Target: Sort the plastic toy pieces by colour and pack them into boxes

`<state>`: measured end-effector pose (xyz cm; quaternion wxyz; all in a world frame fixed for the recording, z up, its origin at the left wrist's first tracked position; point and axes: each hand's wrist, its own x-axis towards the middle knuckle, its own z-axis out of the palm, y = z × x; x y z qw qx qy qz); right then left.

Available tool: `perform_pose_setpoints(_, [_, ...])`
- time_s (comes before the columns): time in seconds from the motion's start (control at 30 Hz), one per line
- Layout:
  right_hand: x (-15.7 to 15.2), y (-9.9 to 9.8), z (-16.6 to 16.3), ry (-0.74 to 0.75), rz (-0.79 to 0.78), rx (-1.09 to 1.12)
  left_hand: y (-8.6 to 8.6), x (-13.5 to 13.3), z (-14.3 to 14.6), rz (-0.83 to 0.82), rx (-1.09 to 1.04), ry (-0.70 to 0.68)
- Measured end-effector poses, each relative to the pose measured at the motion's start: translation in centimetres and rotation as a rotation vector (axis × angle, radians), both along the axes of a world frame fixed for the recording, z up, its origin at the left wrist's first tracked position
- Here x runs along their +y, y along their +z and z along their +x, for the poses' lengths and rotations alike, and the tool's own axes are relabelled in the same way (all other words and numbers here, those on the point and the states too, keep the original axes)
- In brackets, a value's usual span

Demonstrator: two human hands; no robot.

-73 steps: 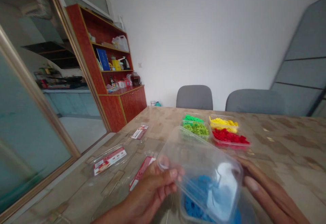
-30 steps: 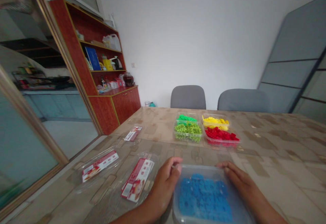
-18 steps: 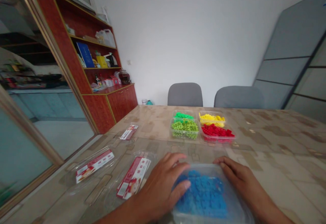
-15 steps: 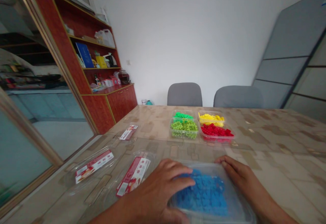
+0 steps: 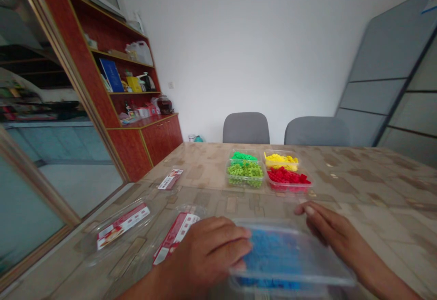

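Observation:
A clear plastic box (image 5: 269, 283) with blue toy pieces (image 5: 273, 254) inside is at the near edge of the table. Over the pieces lies a see-through lid (image 5: 317, 254), its right end reaching past the blue area. My left hand (image 5: 221, 250) is closed over the box's left side, fingers bent over the rim and lid edge. At the far right corner, my right hand (image 5: 332, 227) is curled with thumb and index finger close together. It is right beside the lid edge; its lower fingers are hidden, so its contact is unclear.
Farther back are open boxes of dark green (image 5: 244, 155), light green (image 5: 245, 172), yellow (image 5: 282, 160) and red pieces (image 5: 288, 176). Labelled clear lids (image 5: 123, 227) lie left, one (image 5: 175, 234) partly behind my left hand. Two grey chairs (image 5: 246, 128) stand beyond the table (image 5: 358, 190).
My left fingers have drawn back from above the blue pieces to the box's left edge and closed. My right hand has shifted slightly right. The lid appears at a different slant.

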<state>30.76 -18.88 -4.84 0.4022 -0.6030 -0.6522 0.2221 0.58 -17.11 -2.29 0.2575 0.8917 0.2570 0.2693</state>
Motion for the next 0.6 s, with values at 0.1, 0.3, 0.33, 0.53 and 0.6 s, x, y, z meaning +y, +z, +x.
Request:
perform_pose_setpoints(0.1, [-1.2,1.9,-0.5,0.002,0.08,0.015,0.4,-0.1,-0.2,0.003,-0.238,0.165])
perform_pose_setpoints(0.3, [-2.2,2.2,-2.0,0.168,0.03,0.074,-1.6,1.3,1.1,-0.571,-0.52,0.396])
perform_pose_setpoints(0.33, [-2.0,1.6,-2.2,0.179,-0.012,0.067,-2.2,1.7,1.3,-0.637,-0.53,0.375])
perform_pose_setpoints(0.53, [-0.3,-2.0,-1.3,0.068,-0.146,-0.298,-4.4,2.8,1.9,-0.508,-0.394,0.38])
perform_pose_setpoints(0.6, [-0.2,-2.4,-0.8,0.055,-0.164,-0.401,-4.5,2.7,2.1,-0.447,-0.341,0.383])
